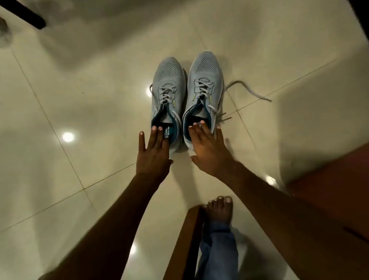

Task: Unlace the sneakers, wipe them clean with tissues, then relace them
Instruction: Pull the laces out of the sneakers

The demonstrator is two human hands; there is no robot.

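1. The two grey sneakers (186, 100) stand side by side on the tiled floor (45, 105), toes away, still laced — one lace (249, 91) trails loose to the right.
2. The left hand (152, 152) and right hand (208, 150) reach over the heels, fingers straight and spread, grasping nothing — probably about to take hold.
3. A bare foot (220, 209) rests nearer the person.

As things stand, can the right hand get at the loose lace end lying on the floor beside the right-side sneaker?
Probably yes. The right hand is open over that sneaker's heel, and the loose lace lies on bare floor just beyond, with nothing between.
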